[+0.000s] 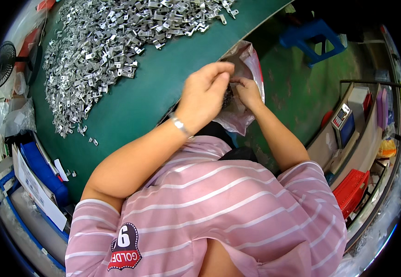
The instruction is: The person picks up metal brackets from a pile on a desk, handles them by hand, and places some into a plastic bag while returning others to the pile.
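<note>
My left hand [203, 96], with a silver bracelet at the wrist, is closed over the edge of the green table, its fingers bent together and slightly blurred. What it holds, if anything, is hidden. Just right of it, my right hand [249, 93] reaches over the mouth of a silvery plastic-lined bag [238, 123] with a red strip. Its fingertips are drawn together, partly behind the left hand, and I cannot make out anything in them. Dark, small contents show inside the bag between the hands. A large heap of small bent metal brackets [96, 51] covers the far left of the table.
The green table [149, 83] ends beside the bag. A blue stool [313, 41] stands on the floor at far right. Shelving at right holds a red basket [350, 191] and a blue device with keys [342, 123]. A black fan [3, 64] and blue folders [43, 171] are at left.
</note>
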`<state>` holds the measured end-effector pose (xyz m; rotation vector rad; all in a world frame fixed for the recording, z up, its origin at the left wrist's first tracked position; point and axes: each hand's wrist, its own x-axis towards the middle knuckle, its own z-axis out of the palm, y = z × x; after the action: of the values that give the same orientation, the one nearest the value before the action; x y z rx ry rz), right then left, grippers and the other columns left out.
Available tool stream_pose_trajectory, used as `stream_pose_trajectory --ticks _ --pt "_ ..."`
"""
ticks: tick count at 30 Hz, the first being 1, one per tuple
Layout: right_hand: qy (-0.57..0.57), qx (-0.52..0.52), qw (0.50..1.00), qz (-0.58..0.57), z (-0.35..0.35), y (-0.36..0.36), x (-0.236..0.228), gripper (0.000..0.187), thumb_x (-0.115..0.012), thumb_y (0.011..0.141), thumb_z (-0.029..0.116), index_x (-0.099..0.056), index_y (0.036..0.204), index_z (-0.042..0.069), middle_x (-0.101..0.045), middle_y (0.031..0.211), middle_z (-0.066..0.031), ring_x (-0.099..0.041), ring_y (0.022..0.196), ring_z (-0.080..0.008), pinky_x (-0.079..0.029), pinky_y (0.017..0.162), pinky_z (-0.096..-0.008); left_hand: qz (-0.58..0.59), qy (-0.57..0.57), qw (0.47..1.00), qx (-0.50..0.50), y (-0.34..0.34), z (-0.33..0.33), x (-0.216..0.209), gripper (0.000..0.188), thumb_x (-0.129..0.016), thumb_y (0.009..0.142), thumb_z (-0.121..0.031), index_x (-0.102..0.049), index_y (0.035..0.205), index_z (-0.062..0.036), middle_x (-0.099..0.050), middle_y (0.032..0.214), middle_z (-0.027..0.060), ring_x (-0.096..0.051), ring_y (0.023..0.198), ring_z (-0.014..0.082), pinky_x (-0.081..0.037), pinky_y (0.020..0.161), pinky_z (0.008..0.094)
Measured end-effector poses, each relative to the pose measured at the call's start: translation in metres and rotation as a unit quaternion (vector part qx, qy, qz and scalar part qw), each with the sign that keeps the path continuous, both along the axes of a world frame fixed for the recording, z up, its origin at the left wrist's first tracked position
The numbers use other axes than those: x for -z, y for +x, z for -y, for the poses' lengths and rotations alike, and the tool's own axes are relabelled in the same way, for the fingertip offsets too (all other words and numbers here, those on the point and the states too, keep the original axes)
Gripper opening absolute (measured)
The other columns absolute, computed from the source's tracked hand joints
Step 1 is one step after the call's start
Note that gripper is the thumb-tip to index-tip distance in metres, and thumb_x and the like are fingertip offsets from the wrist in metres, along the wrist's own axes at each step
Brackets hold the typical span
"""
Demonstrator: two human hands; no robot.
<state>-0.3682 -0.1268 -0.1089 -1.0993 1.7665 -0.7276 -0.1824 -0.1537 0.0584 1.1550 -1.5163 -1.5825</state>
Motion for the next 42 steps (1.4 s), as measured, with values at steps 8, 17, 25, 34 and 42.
stream_pose_trajectory --ticks 8,17,25,34,42 --pt "-0.264 -0.189 0.945 0.046 0.016 0.056 -0.133 0.015 -0.049 0.078 -0.008 -0.063 0.078 -0.003 -0.064 0.078 -0.0107 -0.062 0.067 -0.0159 -0.050 0.061 -0.0276 -0.037 -0.063 0.959 -0.273 0.180 -0.039 -0.058 0.018 -0.056 0.093 -0.006 -0.063 0.108 0.0016 -0.066 0.087 0.0067 -0.047 0.059 0.0047 -0.037 0.053 0.0175" --pt "-0.454 -0.568 0.686 -0.002 0.023 0.258 -0.176 0.032 -0.062 0.079 0.000 -0.059 0.111 0.000 -0.053 0.125 -0.0146 -0.053 0.111 -0.0327 -0.046 0.091 -0.0393 0.114 -0.076 0.886 -0.443 0.295 -0.109 -0.042 0.023 -0.058 0.093 -0.009 -0.059 0.115 -0.0019 -0.054 0.086 -0.0036 -0.038 0.059 0.0001 -0.025 0.048 0.0162" --pt "-0.400 -0.598 0.695 0.006 0.038 0.262 -0.174 0.018 -0.064 0.072 -0.004 -0.060 0.089 0.001 -0.056 0.095 -0.0145 -0.057 0.088 -0.0327 -0.048 0.074 -0.0375 0.104 -0.051 0.884 -0.453 0.288 -0.142 -0.017 0.018 -0.060 0.090 0.000 -0.063 0.107 0.0021 -0.060 0.089 -0.0012 -0.054 0.079 0.0034 -0.044 0.072 0.0171" --pt "-0.448 -0.273 0.843 -0.118 -0.012 0.071 -0.169 0.013 -0.063 0.073 -0.009 -0.059 0.083 -0.002 -0.054 0.083 -0.0134 -0.051 0.074 -0.0248 -0.040 0.060 -0.0307 0.248 -0.172 0.880 -0.368 0.294 -0.123 -0.028 0.009 -0.064 0.084 -0.002 -0.067 0.093 -0.0008 -0.057 0.076 0.0044 -0.050 0.059 0.0088 -0.041 0.054 0.0225" --pt "-0.422 -0.273 0.826 -0.254 -0.013 0.059 -0.143 0.018 -0.066 0.079 -0.003 -0.063 0.097 -0.003 -0.059 0.097 -0.0163 -0.058 0.087 -0.0267 -0.048 0.076 -0.0332 0.338 -0.350 0.792 -0.369 0.307 -0.066 -0.028 0.020 -0.064 0.081 -0.004 -0.064 0.101 -0.0014 -0.060 0.099 0.0121 -0.059 0.086 0.0239 -0.047 0.076 0.0319"
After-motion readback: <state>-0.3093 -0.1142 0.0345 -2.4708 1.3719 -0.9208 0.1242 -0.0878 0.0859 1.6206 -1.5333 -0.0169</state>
